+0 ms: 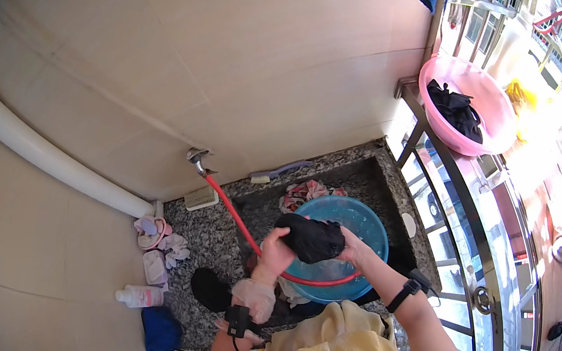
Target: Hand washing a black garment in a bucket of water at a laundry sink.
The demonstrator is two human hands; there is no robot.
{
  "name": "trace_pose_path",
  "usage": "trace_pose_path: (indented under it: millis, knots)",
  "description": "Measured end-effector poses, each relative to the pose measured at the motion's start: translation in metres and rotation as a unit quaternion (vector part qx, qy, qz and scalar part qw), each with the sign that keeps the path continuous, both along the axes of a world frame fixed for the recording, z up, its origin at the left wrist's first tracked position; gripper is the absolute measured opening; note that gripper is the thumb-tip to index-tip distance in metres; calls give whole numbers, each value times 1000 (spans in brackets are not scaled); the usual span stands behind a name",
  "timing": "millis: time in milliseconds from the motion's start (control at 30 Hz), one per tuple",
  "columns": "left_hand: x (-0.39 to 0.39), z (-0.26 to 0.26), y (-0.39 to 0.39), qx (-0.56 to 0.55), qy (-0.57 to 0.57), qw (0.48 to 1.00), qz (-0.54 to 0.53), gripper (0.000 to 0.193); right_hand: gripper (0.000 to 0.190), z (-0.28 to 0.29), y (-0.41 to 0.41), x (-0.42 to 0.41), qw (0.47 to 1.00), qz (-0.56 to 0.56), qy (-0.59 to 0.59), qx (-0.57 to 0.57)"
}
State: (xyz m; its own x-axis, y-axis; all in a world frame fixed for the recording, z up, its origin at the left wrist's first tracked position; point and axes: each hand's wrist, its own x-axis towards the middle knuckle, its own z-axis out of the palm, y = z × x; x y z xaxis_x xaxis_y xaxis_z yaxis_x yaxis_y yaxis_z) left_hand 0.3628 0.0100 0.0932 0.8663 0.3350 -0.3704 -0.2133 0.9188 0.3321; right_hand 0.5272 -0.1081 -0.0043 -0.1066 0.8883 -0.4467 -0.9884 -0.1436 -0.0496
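A wet-looking black cloth item (312,239) is held between both hands over a blue plastic basin (377,231) with water in it. My left hand (276,253) grips its left end, and my right hand (351,246) grips its right end. The basin stands in a dark stone sink (364,175). A red hose (235,212) runs from the wall tap (197,157) down and across the basin, below the cloth. Pink and white patterned cloth (306,193) lies behind the basin. Another black cloth item (210,289) rests on the granite counter to the left.
A scrub brush (278,172) and a soap dish (202,199) sit along the wall. At the left edge are a white bottle (141,297) and a blue cloth (160,330). A pink basin (471,73) holding black cloth stands upper right, by the metal railing (468,207).
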Motion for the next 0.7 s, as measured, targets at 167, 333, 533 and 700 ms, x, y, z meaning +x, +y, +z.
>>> trace_pose_path:
  millis: [167,333,533,700]
  knots:
    - [10,-52,26,544,346,734,-213,57,38,56,-22,2,996,84,4,17]
    - [6,-110,21,234,146,959,-65,48,55,63,-11,-18,994,103,-38,-8]
    - [25,-48,-2,105,149,977,-110,43,54,55,-14,-23,914,242,-314,-92]
    - [37,-66,9,234,243,937,-93,28,51,87,-6,-31,841,224,-485,-91]
